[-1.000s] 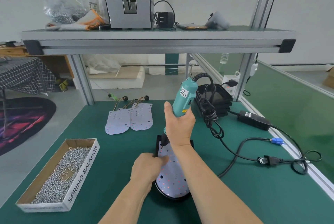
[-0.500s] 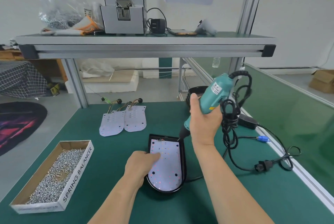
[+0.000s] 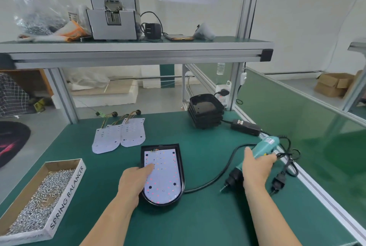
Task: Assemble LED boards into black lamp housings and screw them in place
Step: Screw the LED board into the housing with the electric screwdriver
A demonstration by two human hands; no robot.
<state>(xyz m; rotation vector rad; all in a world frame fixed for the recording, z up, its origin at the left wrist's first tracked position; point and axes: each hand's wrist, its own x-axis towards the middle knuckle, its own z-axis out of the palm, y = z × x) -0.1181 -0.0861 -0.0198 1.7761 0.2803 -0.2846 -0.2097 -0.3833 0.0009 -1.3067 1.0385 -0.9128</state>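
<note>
From my far-off seat I see the left hand (image 3: 134,180) lying flat, fingers mostly straight, with the fingertips resting on the left side of the LED board (image 3: 164,174). The right hand (image 3: 255,168) is out to the right, its fingers wrapped tight round the teal electric screwdriver (image 3: 265,146). The tool is tipped low, with its black tip pointing down and left, well apart from the board. I cannot tell if the tip touches the table. The white board sits inside the black lamp housing (image 3: 181,166) in the middle of the green table (image 3: 198,216), and small red dots glow on it. Two spare LED boards (image 3: 118,136) lie side by side behind it. A stack of housings (image 3: 206,114) stands at the back right. A cardboard box of screws (image 3: 65,192) sits on the left. Up on the shelf (image 3: 138,53) is a grey screw feeder (image 3: 112,11).
</note>
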